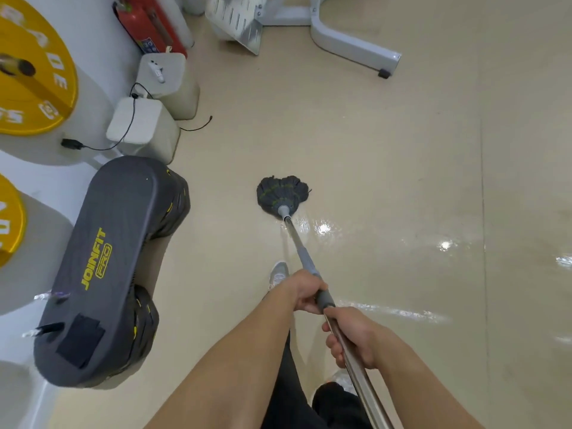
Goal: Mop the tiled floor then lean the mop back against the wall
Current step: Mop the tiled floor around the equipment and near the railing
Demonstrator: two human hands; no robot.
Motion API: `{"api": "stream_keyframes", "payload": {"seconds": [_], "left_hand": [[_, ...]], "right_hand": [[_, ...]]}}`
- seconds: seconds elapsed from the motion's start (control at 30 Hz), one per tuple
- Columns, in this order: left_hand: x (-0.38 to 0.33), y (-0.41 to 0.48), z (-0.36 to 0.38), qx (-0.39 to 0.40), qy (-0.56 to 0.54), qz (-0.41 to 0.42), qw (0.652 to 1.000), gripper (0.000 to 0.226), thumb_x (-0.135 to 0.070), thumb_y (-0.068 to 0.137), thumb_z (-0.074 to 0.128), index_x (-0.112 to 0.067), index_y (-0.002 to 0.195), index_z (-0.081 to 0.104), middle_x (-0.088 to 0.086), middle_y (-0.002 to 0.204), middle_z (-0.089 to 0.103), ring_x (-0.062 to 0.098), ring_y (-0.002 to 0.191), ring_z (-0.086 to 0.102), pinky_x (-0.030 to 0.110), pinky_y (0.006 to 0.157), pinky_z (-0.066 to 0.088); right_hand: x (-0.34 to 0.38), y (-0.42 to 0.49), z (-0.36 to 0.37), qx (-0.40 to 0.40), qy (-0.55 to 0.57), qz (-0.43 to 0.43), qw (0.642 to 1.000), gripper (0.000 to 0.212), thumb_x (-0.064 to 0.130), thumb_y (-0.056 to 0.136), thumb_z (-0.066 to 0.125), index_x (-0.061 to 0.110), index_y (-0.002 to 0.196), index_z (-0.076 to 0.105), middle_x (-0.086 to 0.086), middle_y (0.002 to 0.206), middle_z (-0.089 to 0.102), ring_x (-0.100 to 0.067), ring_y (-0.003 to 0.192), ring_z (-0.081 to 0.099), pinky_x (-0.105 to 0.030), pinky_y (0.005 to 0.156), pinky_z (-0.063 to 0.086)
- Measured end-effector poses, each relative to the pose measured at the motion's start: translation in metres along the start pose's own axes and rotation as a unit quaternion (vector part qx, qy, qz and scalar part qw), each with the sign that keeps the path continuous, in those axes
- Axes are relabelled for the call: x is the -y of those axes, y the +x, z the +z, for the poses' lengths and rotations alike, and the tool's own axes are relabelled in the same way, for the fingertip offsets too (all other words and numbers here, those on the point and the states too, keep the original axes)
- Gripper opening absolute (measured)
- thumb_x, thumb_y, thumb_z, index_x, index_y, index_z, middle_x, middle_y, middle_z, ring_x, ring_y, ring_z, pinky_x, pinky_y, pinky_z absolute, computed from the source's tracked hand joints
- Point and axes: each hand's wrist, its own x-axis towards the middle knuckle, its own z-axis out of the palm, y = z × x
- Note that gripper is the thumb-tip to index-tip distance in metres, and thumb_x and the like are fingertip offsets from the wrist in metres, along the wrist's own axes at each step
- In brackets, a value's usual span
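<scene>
A mop with a dark grey string head [282, 193] rests flat on the beige tiled floor [387, 156] ahead of me. Its metal handle [298, 243] slants back toward me. My left hand [305, 292] grips the handle just above its grey collar. My right hand [353, 334] grips the bare metal shaft right behind it, lower in the frame. The floor to the right of the handle is wet and shiny, with bright reflections [323, 228]. My white shoe [278, 274] shows beneath the left forearm.
A dark grey JOINFIT padded bench [105, 267] stands close on the left. Yellow weight plates [34, 72], two white boxes [140, 128] with black cables and a red fire extinguisher [145, 26] line the left wall. A white machine leg [353, 44] crosses the floor at the back.
</scene>
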Motion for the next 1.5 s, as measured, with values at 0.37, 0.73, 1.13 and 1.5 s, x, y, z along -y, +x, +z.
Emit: {"api": "stream_keyframes", "payload": {"seconds": [0.37,0.73,1.13,1.5], "left_hand": [[0.0,0.017,0.003,-0.023,-0.09,0.051,0.994,0.033,-0.009,0.093,0.058,0.002,0.124,0.052,0.017,0.099,0.064,0.029,0.083,0.067,0.04,0.062,0.06],[-0.19,0.111,-0.111,-0.08,-0.193,0.167,0.964,0.016,-0.014,0.092,0.064,-0.002,0.101,0.061,0.014,0.078,0.065,0.027,0.073,0.067,0.038,0.072,0.059],[-0.261,0.107,-0.14,-0.044,-0.169,0.135,0.975,0.015,-0.013,0.096,0.056,-0.007,0.109,0.052,0.009,0.083,0.059,0.021,0.066,0.066,0.042,0.083,0.055],[-0.167,0.059,0.0,-0.06,-0.109,0.126,0.984,0.006,-0.009,0.097,0.051,-0.008,0.103,0.048,0.008,0.072,0.053,0.018,0.052,0.052,0.027,0.053,0.05]], "right_hand": [[0.024,0.009,0.017,-0.064,-0.005,-0.023,0.998,0.045,0.043,0.103,0.038,0.013,0.07,0.042,-0.001,0.047,0.038,-0.012,0.03,0.033,-0.018,0.035,0.033],[0.264,0.081,0.044,-0.083,-0.002,-0.131,0.988,0.041,0.032,0.105,0.033,0.008,0.075,0.046,-0.002,0.041,0.04,-0.014,0.027,0.037,-0.017,0.034,0.035],[0.32,0.095,0.048,0.016,0.238,-0.143,0.961,0.027,0.023,0.103,0.047,0.01,0.08,0.051,-0.001,0.05,0.045,-0.009,0.03,0.04,-0.015,0.032,0.036],[0.172,0.042,-0.023,-0.016,0.215,-0.146,0.966,0.033,0.026,0.103,0.04,0.013,0.073,0.043,-0.002,0.05,0.037,-0.01,0.03,0.032,-0.014,0.035,0.031]]}}
